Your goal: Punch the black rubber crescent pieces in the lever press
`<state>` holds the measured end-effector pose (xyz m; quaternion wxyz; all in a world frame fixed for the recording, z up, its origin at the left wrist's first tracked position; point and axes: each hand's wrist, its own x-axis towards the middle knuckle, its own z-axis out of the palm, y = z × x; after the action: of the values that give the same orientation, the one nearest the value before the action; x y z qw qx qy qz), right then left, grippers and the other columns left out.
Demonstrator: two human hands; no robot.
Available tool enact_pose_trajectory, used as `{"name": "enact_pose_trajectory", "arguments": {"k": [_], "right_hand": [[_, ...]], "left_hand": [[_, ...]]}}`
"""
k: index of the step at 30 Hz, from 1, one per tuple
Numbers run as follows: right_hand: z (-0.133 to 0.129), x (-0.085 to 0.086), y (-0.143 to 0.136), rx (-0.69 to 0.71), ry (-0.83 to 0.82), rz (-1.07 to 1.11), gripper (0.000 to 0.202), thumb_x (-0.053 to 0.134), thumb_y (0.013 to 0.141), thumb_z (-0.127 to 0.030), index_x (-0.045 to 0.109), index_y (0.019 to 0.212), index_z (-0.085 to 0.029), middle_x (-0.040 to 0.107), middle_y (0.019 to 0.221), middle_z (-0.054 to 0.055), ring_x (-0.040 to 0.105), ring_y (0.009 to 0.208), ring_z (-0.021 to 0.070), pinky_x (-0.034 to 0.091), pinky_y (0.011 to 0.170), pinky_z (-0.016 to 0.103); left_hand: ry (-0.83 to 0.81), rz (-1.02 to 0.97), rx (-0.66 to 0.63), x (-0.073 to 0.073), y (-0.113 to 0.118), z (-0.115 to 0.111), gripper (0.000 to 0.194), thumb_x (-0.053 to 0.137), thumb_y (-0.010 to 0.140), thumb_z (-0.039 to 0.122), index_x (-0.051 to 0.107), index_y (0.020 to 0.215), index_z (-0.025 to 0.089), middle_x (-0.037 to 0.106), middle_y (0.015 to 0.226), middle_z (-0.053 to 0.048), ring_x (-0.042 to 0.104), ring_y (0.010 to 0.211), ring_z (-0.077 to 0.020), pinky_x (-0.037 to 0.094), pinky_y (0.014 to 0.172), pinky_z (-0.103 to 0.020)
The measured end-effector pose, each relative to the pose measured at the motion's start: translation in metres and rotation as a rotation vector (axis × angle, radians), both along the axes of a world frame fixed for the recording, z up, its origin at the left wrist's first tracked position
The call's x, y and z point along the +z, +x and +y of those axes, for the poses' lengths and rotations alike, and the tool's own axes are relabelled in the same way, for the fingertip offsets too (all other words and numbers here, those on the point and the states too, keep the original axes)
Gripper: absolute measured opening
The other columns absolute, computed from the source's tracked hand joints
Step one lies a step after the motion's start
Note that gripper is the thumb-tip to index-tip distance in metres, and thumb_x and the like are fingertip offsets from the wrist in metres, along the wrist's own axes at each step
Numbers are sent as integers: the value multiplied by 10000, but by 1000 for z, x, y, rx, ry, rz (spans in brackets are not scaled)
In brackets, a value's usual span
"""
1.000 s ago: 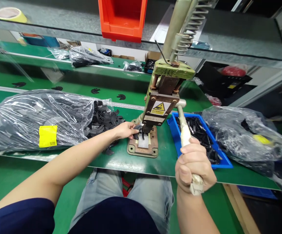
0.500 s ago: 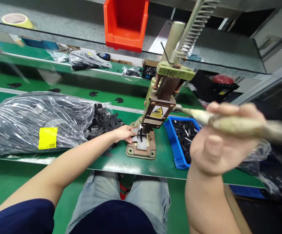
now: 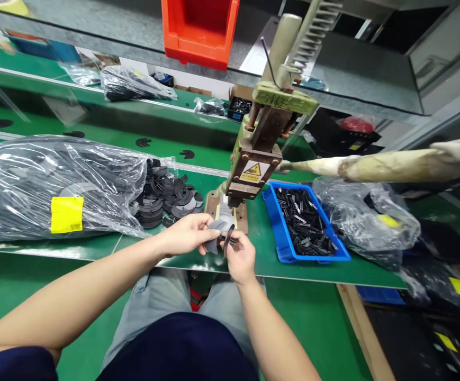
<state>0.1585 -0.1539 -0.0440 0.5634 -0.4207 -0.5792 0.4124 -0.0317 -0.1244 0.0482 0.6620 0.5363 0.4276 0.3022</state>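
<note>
In front of the hand press, my two hands meet around a small part. My left hand pinches a flat, grey curved plastic piece. My right hand has its fingers closed on a thin, black curved piece against the grey one's right side; I cannot tell whether the two are joined. Just behind the hands is the press base with a light metal plate. The press lever sticks out to the right with no hand on it.
A clear bag with a yellow label spills dark curved pieces left of the press. On the right stand a blue bin of small black parts and another plastic bag. An orange bin sits on the shelf above.
My right hand has left the lever and come down to the part. My left hand has drawn the grey piece off the press base toward me. The view has shifted slightly.
</note>
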Motion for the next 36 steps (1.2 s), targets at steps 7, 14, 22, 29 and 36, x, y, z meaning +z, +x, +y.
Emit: {"name": "enact_pose_trajectory", "arguments": {"k": [7, 14, 22, 29, 36], "right_hand": [[-10, -1, -6, -54, 0, 24, 168, 687, 936, -384, 688, 962, -218, 716, 904, 32, 674, 807, 163, 573, 743, 303], [-18, -2, -9, -71, 14, 1, 179, 650, 953, -366, 638, 1062, -226, 717, 913, 36, 693, 782, 181, 590, 720, 335], [-14, 14, 10, -24, 78, -189, 134, 630, 970, -341, 652, 1054, -239, 722, 906, 23, 681, 773, 153, 567, 725, 296], [-13, 24, 25, -33, 189, -402, 105, 629, 958, -282, 681, 1035, -233, 750, 949, 47, 699, 854, 178, 559, 812, 330], [-16, 27, 28, -19, 248, -428, 91, 632, 953, -281, 687, 1009, -235, 762, 973, 64, 718, 899, 192, 581, 844, 355]], "left_hand": [[-25, -5, -15, 1, 9, -5, 453, 837, 782, 572, 593, 779, 191, 621, 636, 27, 579, 486, -99, 452, 414, -188], [-74, -93, -4, -5, 17, -10, 495, 841, 773, 610, 577, 782, 191, 604, 605, 32, 547, 470, -90, 446, 416, -190], [51, 7, -30, -10, 7, -3, 450, 776, 854, 587, 571, 841, 187, 607, 675, 31, 577, 517, -104, 486, 458, -213], [613, 259, 212, -14, -1, -13, 296, 717, 939, 477, 640, 1012, 201, 591, 1030, -55, 597, 991, -206, 553, 846, -342], [569, 197, 192, -26, 8, -16, 266, 751, 916, 442, 644, 927, 199, 572, 994, -36, 580, 917, -179, 532, 823, -320]]}}
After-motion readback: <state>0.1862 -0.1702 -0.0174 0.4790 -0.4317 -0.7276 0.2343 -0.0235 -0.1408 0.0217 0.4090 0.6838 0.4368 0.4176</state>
